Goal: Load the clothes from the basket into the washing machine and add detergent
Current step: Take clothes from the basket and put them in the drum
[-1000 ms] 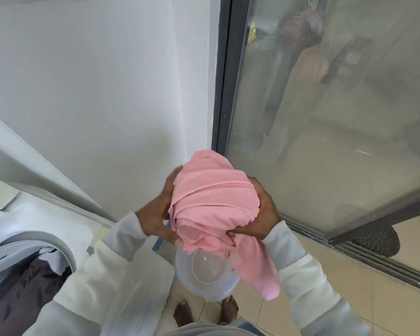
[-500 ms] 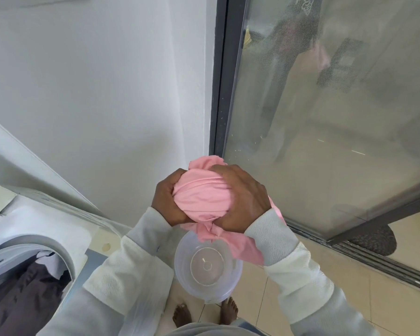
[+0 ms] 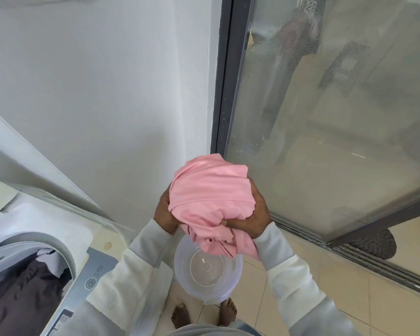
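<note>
Sleeves: both arms wore long white sleeves (image 3: pixel 294 282) of a ribbed, towel-like knit.
Cuffs: a smoother, greyer band ended each sleeve at the wrist (image 3: pixel 273 246).
Left sleeve (image 3: pixel 129 275): loose, with a wide hanging fold.
Feet (image 3: pixel 226 311): bare.
Hands: left hand (image 3: pixel 164 214) and right hand (image 3: pixel 258 215) were bare, ungloved.

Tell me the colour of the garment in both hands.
Plain pink garment, seen in the head view.
</note>
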